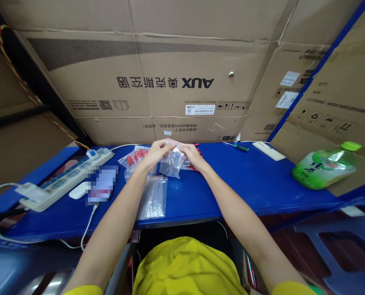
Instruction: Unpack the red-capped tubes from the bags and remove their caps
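Observation:
Between my two hands hangs a small clear zip bag (172,163), gripped along its top edge. My left hand (158,151) pinches the left end of that edge, and my right hand (192,155) pinches the right end. Left of it lies a clear bag with red-handled pieces (136,155), partly behind my left hand. Several thin pieces with red ends (195,167) lie on the table beyond and beneath my right hand, which partly hides them. A stack of flat clear zip bags (153,197) rests near the front edge, beneath my left forearm.
On the blue table (246,180), a white power strip (68,180) and a phone (102,184) with cables lie left. A green-handled screwdriver (241,147), a white rectangular device (268,150) and a green bottle (323,167) are right. Cardboard (158,57) walls the back.

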Motion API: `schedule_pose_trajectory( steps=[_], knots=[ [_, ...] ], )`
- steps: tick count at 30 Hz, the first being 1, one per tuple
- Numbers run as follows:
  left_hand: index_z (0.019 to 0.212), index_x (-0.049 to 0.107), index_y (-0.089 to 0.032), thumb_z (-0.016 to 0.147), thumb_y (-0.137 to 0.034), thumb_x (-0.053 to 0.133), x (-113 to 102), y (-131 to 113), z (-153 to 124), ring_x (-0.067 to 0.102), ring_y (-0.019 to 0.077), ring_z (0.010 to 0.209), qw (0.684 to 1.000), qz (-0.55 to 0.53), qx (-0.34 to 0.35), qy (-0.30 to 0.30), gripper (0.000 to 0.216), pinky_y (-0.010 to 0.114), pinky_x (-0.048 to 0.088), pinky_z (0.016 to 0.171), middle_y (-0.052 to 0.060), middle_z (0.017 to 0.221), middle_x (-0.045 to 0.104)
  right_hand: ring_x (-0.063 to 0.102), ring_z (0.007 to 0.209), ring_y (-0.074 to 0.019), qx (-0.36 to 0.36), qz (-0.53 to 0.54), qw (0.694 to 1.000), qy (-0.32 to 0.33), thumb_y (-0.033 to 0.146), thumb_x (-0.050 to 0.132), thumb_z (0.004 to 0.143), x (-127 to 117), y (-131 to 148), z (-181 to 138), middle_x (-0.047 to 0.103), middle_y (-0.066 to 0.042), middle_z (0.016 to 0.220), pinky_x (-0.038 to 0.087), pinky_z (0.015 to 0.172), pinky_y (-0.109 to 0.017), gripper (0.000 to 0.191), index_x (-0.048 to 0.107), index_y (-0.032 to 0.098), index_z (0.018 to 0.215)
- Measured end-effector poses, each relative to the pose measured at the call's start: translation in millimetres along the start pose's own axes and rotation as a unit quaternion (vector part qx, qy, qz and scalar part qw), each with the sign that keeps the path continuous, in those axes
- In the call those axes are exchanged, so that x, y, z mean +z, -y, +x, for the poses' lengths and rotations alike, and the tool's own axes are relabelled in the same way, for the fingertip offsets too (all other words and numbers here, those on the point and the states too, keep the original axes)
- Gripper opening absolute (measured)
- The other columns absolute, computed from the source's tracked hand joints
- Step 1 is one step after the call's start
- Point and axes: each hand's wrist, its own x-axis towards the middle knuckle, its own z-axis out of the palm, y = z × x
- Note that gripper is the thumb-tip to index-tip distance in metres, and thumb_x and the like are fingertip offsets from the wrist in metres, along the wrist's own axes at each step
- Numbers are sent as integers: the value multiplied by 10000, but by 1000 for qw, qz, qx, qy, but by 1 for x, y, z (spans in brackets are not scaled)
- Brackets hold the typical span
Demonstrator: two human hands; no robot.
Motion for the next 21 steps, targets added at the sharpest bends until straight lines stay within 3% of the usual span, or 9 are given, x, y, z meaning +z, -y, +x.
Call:
schedule_pose_trajectory(
  steps=[5, 12, 21],
  knots=[
    [900, 758, -175, 849, -558, 780, 4, -1, -2, 374, 97, 542, 999, 29, 28, 8, 387, 250, 245, 517, -13, 648, 542, 433, 686, -140, -49, -17, 999, 5, 643, 695, 853, 2, 4, -1, 532, 13, 703, 353, 638, -256, 462, 631, 192, 775],
    [897, 763, -192, 842, -586, 789, 0, -9, -4, 392, 108, 545, 999, 26, 9, 30, 399, 261, 264, 522, -6, 645, 532, 415, 688, -140, -44, -14, 999, -1, 634, 678, 868, 1, 7, -2, 475, 15, 670, 326, 646, -261, 492, 562, 201, 666],
    [785, 758, -186, 801, -568, 827, -24, -16, -2, 507, 122, 607, 998, 47, 22, -35, 389, 276, 364, 570, 25, 718, 648, 426, 612, -129, 4, -6, 1000, -16, 766, 676, 813, 10, 3, -1, 508, 23, 629, 329, 574, -262, 578, 604, 202, 713]
  ],
)
